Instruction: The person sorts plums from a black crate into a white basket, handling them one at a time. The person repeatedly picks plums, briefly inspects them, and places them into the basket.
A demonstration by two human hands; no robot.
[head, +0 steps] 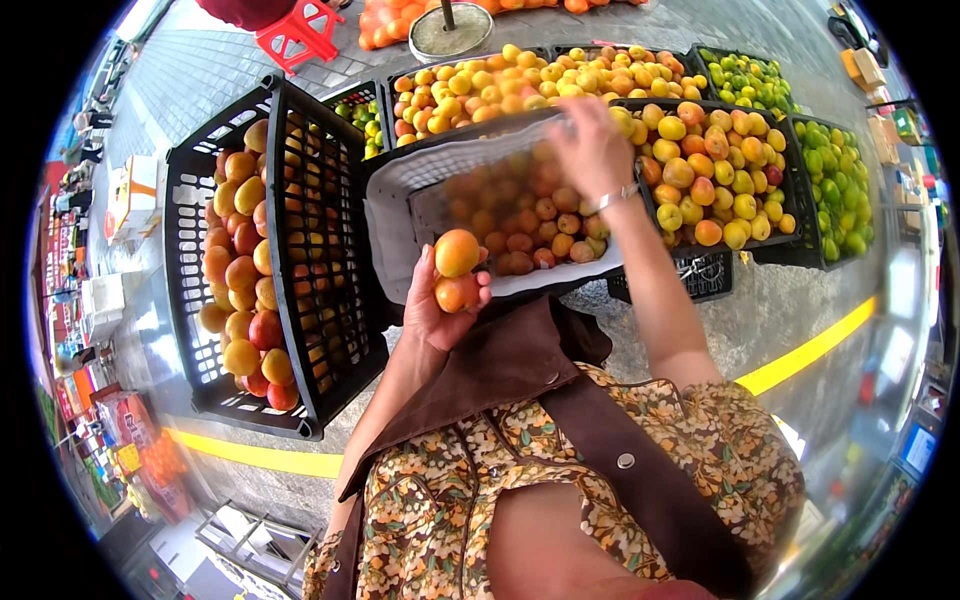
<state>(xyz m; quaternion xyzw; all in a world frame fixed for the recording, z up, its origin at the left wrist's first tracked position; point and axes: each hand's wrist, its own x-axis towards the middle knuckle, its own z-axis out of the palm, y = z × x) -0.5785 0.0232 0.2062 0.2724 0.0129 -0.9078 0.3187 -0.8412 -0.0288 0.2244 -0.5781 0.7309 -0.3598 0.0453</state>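
My left hand [435, 311] cups at least two orange-yellow plum-like fruits [456, 253] above the near edge of a lined crate. Inside that black crate, with its pale grey lining [391, 247], lie several reddish-orange fruits [551, 229], partly blurred. My right hand [596, 146], motion-blurred and with a band at the wrist, hovers over the crate's far right corner, near the yellow fruits behind it. Whether its fingers hold anything is unclear. Left of the lined crate, a black plastic crate [281, 247] rests tilted, with larger red-yellow fruits [241, 274] seen through its open side.
Crates of yellow-orange fruits [712, 169] stand behind and to the right. Green citrus fruits [832, 187] fill a crate at far right. Beyond are a round pole base [450, 31], a red plastic stool [300, 34] and netted orange fruits [386, 26]. A yellow line [810, 349] crosses the floor.
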